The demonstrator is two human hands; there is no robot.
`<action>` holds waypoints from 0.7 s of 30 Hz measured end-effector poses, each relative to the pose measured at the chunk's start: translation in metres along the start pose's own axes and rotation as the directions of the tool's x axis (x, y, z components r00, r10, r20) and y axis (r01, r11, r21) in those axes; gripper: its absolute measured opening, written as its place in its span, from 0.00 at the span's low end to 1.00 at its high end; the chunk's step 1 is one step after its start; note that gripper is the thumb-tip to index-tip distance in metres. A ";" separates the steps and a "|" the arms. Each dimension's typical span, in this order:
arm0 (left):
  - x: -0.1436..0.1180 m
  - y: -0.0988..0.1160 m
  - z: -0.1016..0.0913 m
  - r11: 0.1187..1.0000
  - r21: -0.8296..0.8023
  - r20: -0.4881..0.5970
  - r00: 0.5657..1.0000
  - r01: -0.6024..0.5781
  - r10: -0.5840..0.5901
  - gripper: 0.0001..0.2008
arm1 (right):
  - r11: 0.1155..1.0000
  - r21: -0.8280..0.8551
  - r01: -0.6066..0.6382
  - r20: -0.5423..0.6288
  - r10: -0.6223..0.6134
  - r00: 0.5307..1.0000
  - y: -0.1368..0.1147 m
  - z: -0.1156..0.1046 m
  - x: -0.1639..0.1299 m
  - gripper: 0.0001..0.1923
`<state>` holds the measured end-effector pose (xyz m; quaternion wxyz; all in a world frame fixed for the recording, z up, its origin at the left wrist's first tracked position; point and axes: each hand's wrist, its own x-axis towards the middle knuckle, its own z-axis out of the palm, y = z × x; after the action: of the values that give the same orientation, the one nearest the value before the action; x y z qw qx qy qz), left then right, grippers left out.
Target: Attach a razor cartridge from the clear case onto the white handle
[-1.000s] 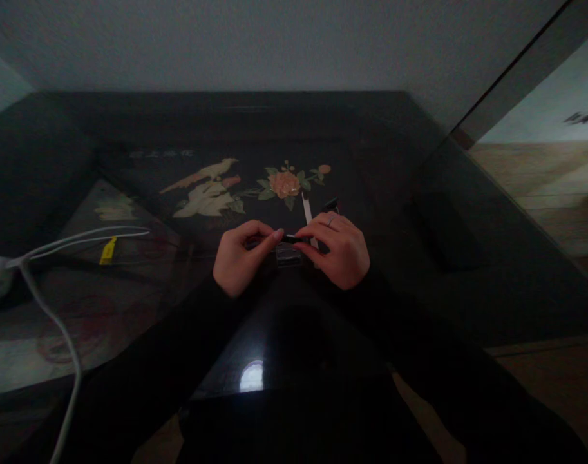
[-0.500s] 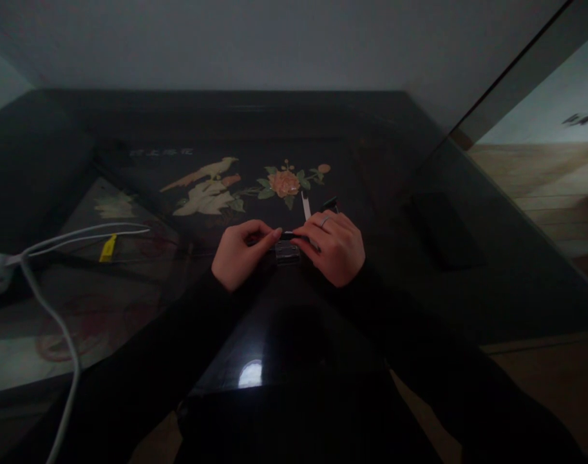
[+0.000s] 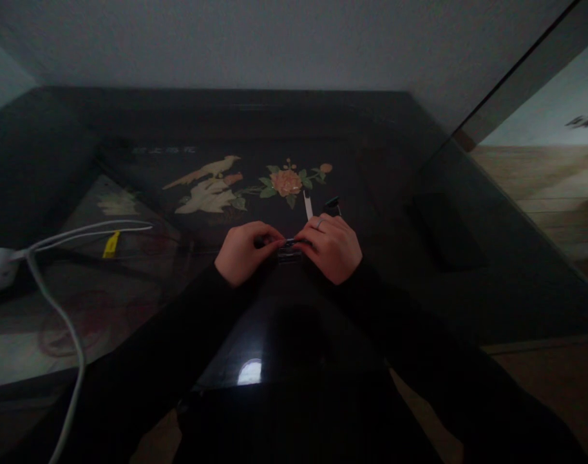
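Just above the middle of the frame, my left hand [image 3: 240, 252] and right hand [image 3: 333, 247] pinch the two ends of a thin black stick [image 3: 290, 243]. It lies left-to-right between them, over a small clear box [image 3: 288, 256] on the counter [image 3: 419, 270].

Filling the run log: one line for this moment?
left hand: pinching small dark object | right hand: pinching same object | under: clear piece | table: glossy, dark
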<state>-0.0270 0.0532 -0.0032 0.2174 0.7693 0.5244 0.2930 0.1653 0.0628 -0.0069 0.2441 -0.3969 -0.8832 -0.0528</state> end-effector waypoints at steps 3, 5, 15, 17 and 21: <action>0.000 -0.001 0.001 1.000 0.031 0.027 1.000 0.002 -0.003 0.05 | 1.000 0.003 -0.015 0.050 0.015 0.999 -0.002 0.000 0.001 0.05; 0.000 -0.002 0.001 0.998 0.058 0.031 0.999 -0.023 0.021 0.05 | 0.999 0.009 -0.037 0.091 0.036 0.995 -0.003 -0.001 0.002 0.05; -0.001 -0.002 0.000 0.989 0.135 0.041 0.997 -0.064 0.059 0.04 | 0.990 0.104 -0.096 0.132 0.082 0.988 -0.002 0.003 0.002 0.05; -0.002 -0.001 -0.001 0.987 0.150 0.058 0.997 -0.066 0.058 0.04 | 0.989 0.119 -0.089 0.132 0.073 0.988 -0.001 0.004 0.002 0.05; -0.002 0.001 -0.002 0.985 0.161 0.089 0.995 -0.065 0.051 0.04 | 0.987 0.142 -0.072 0.141 0.052 0.989 -0.001 0.005 0.002 0.05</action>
<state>-0.0282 0.0509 -0.0012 0.1671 0.8113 0.5142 0.2224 0.1614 0.0650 -0.0099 0.2129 -0.4079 -0.8866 0.0473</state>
